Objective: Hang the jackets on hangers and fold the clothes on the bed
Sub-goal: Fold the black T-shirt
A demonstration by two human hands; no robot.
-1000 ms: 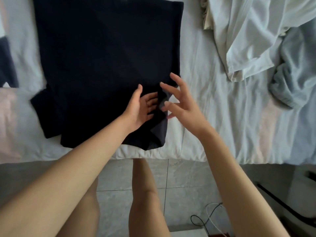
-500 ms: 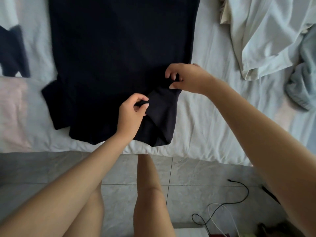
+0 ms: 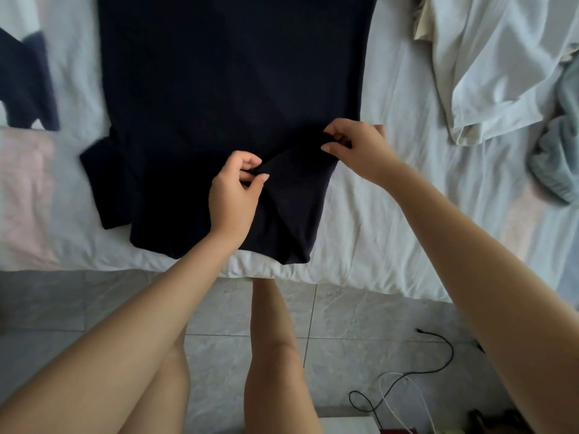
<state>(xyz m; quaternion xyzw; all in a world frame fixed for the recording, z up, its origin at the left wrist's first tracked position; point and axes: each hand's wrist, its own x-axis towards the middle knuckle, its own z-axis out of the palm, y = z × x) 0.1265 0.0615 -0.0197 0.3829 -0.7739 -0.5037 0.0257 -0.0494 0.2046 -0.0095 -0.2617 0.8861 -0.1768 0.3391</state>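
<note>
Dark navy short-sleeved top [image 3: 235, 73] lies flat on the white-sheeted bed [image 3: 391, 198]. Its long axis runs straight away from the person, with the near end at the mattress edge.

Left hand [image 3: 233, 192]: thumb and fingers pinched on the inner end of a turned-in flap of the navy cloth [image 3: 297, 189]. Right hand [image 3: 357, 148]: pinched on the same flap at the top's right edge, farther up the bed. The flap's edge runs on a slant between the two grips. It is probably the right sleeve, but dark on dark makes that hard to confirm.

The opposite sleeve [image 3: 103, 183] sticks out flat to the left, well apart from both hands, left hand nearer.

Judgement: the next fold falls to that side.

Crumpled white garment [image 3: 488, 73] and grey-blue bundle [image 3: 557, 164] wait on the right.
</note>
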